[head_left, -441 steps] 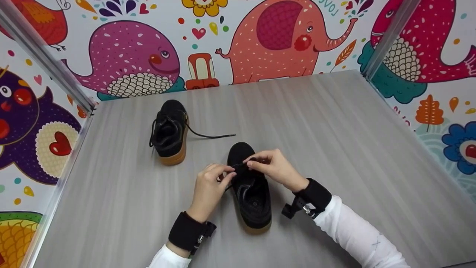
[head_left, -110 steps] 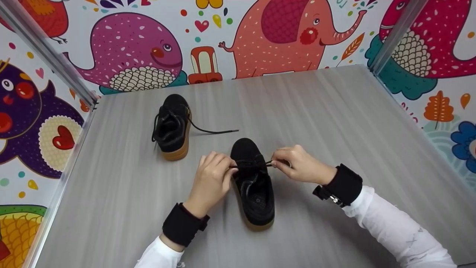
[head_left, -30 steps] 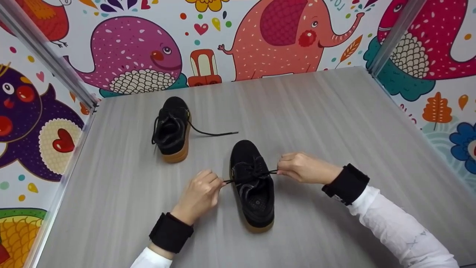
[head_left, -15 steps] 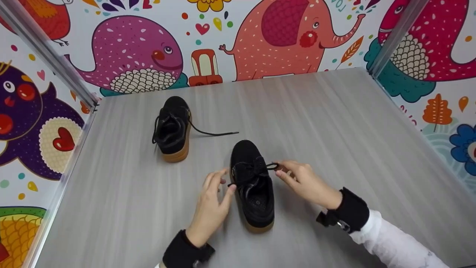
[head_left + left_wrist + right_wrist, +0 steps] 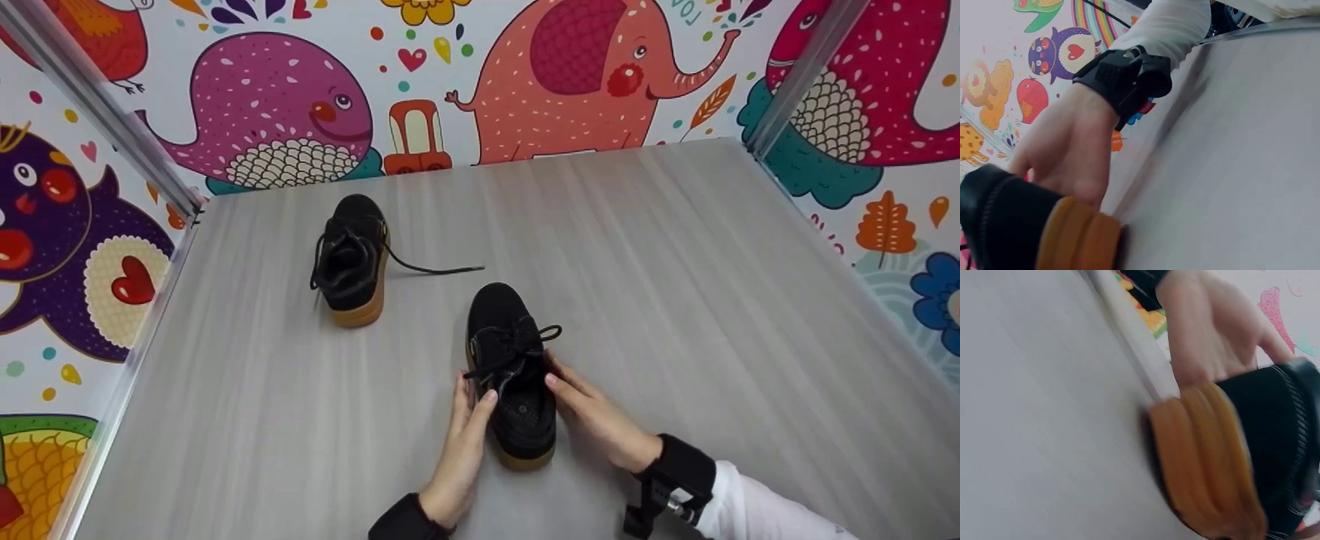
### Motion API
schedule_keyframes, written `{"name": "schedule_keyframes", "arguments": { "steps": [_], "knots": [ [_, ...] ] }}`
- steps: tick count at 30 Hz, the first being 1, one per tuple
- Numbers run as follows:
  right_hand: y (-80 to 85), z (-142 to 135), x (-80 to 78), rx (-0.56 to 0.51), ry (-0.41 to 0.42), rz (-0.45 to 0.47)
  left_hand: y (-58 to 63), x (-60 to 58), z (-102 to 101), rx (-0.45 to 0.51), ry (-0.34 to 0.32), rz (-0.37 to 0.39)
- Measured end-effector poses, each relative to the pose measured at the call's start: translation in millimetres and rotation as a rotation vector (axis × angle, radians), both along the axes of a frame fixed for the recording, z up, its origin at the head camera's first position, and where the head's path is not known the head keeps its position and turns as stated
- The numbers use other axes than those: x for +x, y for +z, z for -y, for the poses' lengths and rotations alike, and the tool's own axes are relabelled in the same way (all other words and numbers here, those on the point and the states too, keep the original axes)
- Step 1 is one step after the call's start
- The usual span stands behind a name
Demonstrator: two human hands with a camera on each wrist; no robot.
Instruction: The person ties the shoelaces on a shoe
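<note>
A black lace-up shoe with a tan sole (image 5: 499, 315) stands in the middle in the head view, its lace tied in a bow with a loop (image 5: 551, 331) at the right. My left hand (image 5: 461, 450) lies along its left side, thumb at the collar and fingers extended. On the opposite side my right hand (image 5: 604, 424) touches the shoe with fairly straight fingers. The left wrist view has the heel (image 5: 1010, 225) close up, the other hand (image 5: 1072, 152) behind it. In the right wrist view the tan sole (image 5: 1207, 461) fills the lower right.
A second black shoe (image 5: 352, 255) stands farther back on the left, one loose lace (image 5: 435, 270) stretched to the right over the grey wood-grain surface (image 5: 675, 262). Panels printed with cartoon animals (image 5: 562, 82) border the back and sides, with metal strips at the corners.
Both hands pulled the lace apart to left and right, then released it. Now they have moved down to the sides of the near shoe. The far shoe stays put.
</note>
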State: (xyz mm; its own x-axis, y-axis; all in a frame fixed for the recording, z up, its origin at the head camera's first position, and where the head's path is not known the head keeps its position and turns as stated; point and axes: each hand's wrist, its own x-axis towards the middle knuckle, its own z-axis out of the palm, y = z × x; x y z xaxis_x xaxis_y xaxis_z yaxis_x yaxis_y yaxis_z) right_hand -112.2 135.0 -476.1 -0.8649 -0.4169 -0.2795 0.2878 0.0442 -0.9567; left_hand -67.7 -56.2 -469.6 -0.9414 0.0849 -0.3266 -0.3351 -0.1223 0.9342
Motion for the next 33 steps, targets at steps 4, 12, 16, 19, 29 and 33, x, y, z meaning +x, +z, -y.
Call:
{"name": "schedule_keyframes", "arguments": {
  "steps": [4, 12, 16, 19, 29, 33],
  "knots": [
    [-5.4, 9.4, 4.9, -0.103, -0.015, 0.012, -5.6, -1.2, -7.8, 0.032, -0.003, 0.012],
    [-6.0, 20.4, 9.2, -0.146, 0.002, 0.013, -5.5, -2.8, -17.4, 0.100, -0.002, 0.003],
    [-4.7, 22.9, 10.5, -0.131, -0.013, 0.043, -6.0, -3.3, -19.5, 0.119, -0.007, -0.018],
    [-3.9, 24.4, 11.2, -0.121, -0.027, 0.047, -6.5, -3.5, -21.9, 0.129, -0.003, -0.036],
    [7.0, 18.1, 3.5, -0.147, -0.143, 0.017, 4.7, -16.4, -37.0, 0.119, -0.011, -0.110],
    [15.0, 9.6, -10.7, -0.130, -0.278, 0.043, 10.4, -33.5, -49.1, 0.096, 0.008, -0.130]
  ]
}}
